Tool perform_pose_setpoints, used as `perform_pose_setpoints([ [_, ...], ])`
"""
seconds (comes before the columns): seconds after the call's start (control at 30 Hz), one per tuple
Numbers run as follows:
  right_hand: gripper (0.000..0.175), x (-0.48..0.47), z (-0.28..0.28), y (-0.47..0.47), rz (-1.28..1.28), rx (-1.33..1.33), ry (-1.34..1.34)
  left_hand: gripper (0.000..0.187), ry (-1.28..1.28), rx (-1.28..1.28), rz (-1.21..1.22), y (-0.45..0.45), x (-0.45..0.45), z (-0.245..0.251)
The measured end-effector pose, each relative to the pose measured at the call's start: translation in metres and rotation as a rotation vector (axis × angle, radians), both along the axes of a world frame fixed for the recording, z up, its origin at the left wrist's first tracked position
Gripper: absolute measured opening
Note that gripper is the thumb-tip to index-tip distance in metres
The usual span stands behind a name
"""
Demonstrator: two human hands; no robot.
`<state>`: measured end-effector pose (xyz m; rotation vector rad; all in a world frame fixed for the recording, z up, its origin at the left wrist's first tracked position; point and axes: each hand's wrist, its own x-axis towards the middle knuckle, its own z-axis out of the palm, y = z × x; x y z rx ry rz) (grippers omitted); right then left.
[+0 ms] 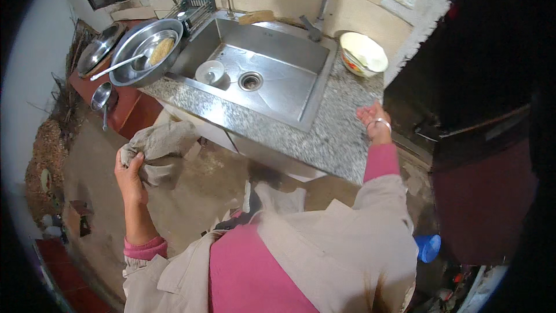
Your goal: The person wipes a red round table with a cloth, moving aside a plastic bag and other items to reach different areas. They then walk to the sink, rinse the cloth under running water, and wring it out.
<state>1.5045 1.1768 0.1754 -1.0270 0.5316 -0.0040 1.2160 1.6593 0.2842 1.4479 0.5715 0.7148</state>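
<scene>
A crumpled grey-beige cloth (167,145) hangs from my left hand (132,174), pinched between thumb and fingers in front of the counter's left part. My right hand (375,119), with a bracelet at the wrist, is palm up with nothing in it, by the right edge of the granite countertop (339,134). Beyond it stands a cream enamel bowl (364,52) with a floral pattern; something thin lies inside. Between my hands is the stainless steel sink (278,69), with a small white bowl (210,72) near its left side, beside the drain (250,81).
A large metal basin (145,76) holds a smaller bowl, a white-handled utensil and a loofah-like scrubber (162,51). Left of it are a metal lid (99,52) and a ladle (102,95) on a red surface. A faucet (323,4) and a dish rack (197,6) stand behind.
</scene>
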Motion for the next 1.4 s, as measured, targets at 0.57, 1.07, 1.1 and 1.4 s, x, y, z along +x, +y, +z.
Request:
perform_pose_setpoints([
  [0.57,0.036,0.180,-0.047,0.001,-0.013,-0.029,0.030,0.026,0.219,0.032,0.043,0.073,0.109,0.016],
  [1.07,0.036,0.029,0.025,0.054,-0.197,-0.147,0.148,0.035,-0.103,-0.159,-0.610,0.144,0.256,0.024],
  [1.1,0.035,0.025,0.023,0.051,-0.192,-0.145,0.138,0.035,-0.079,-0.139,-0.613,0.141,0.264,0.023],
  [1.4,0.037,0.002,-0.011,0.041,-0.335,-0.193,0.262,0.030,-0.030,-0.027,-0.693,0.109,0.299,0.015],
])
